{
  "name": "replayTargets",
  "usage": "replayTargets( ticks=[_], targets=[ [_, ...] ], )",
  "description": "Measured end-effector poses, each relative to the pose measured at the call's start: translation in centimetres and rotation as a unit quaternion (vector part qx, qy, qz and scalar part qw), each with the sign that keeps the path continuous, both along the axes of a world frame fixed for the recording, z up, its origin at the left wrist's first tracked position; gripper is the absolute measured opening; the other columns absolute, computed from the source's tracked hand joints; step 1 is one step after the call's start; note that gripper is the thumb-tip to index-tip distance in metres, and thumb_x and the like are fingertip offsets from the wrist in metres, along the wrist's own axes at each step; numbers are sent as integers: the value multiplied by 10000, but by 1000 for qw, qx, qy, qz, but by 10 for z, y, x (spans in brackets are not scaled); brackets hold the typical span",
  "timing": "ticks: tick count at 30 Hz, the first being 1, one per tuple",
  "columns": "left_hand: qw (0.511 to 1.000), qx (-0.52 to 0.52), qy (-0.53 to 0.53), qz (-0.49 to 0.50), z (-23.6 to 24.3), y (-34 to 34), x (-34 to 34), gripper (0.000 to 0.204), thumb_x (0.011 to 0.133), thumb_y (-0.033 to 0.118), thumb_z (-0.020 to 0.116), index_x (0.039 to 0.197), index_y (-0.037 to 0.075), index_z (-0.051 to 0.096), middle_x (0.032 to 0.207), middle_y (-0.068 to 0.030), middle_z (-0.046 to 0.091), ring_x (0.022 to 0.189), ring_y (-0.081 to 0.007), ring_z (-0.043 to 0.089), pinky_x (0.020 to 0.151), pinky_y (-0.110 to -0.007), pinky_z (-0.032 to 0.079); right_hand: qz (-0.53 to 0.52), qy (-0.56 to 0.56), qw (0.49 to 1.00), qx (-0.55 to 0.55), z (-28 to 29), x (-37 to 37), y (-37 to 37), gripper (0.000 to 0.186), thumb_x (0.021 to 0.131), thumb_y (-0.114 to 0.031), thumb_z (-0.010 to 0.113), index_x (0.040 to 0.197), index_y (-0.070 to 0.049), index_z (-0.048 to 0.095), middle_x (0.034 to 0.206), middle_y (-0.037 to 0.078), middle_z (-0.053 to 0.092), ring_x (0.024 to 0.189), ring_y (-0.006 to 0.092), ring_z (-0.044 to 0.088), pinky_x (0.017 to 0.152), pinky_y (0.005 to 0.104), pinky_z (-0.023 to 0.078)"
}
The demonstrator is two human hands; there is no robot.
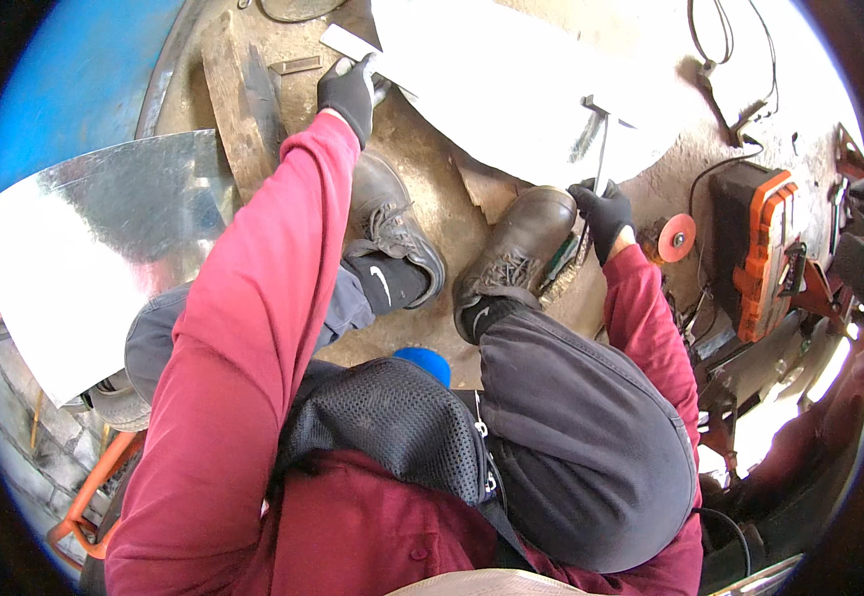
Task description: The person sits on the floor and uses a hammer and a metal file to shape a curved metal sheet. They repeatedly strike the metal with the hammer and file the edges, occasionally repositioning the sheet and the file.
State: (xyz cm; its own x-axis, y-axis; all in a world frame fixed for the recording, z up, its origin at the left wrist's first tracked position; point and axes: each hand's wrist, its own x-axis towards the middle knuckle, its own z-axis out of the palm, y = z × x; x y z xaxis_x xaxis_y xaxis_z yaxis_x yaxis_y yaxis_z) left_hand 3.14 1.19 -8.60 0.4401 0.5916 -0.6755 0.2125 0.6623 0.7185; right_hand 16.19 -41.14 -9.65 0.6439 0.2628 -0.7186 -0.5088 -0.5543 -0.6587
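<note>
My left hand (350, 97), in a black glove, is closed on a pale flat metal strip (348, 43) at the near left edge of a bright sheet of metal (496, 84). Glare washes out much of that sheet. Further right, my right hand (606, 217), also gloved, is wrapped round the slim handle of a hammer-like tool (605, 149). Its narrow crosswise head lies over the sheet, but whether it touches the metal I cannot tell. Both of my boots stand on the floor between the hands, just short of the sheet.
A second shiny metal sheet (104, 238) leans at left, beside a wooden board (233, 104) and a blue panel (84, 84). At right are a red disc (676, 238), a black and orange toolbox (755, 253) and a cable (695, 189). An orange tube frame (89, 497) is at lower left.
</note>
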Motion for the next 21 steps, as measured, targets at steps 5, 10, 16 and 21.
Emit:
replayTargets(
  ticks=[5, 10, 16, 21],
  targets=[
    [1000, -4, -26, -10, 16, -4, -41, 321, 1082, 217, 621, 1348, 44, 574, 1321, -129, 653, 1260, -293, 625, 1072, -470, 527, -40, 30, 999, -16, 9, -7, 4, 155, 904, -139, 788, 1008, -58, 708, 882, 45, 723, 778, 153, 660, 682, 306, 527],
    [998, -20, -55, 5, 31, -9, -62, 340, 1087, 192, 597, 1380, 24, 552, 1370, -197, 664, 1212, -327, 666, 1091, -507, 524, -62, 21, 998, -19, 9, -2, -4, 182, 949, -181, 767, 1098, -92, 708, 969, 43, 741, 803, 155, 680, 664, 307, 545],
    [992, 11, -120, -33, 73, -16, -63, 275, 1081, 209, 571, 1305, 52, 603, 1293, -168, 707, 1110, -300, 697, 1004, -476, 559, 140, -287, 937, -140, 29, -10, -52, 243, 943, -180, 766, 1101, -8, 702, 980, 147, 723, 919, 260, 677, 871, 386, 527],
    [975, -25, -211, 59, 131, -13, -86, 203, 1067, 220, 569, 1180, 54, 597, 1030, -149, 707, 959, -328, 717, 916, -519, 604, 107, -292, 946, -92, 70, -76, -83, 311, 929, -242, 798, 1144, -31, 722, 1023, 174, 724, 960, 292, 702, 859, 399, 535]
  ],
)
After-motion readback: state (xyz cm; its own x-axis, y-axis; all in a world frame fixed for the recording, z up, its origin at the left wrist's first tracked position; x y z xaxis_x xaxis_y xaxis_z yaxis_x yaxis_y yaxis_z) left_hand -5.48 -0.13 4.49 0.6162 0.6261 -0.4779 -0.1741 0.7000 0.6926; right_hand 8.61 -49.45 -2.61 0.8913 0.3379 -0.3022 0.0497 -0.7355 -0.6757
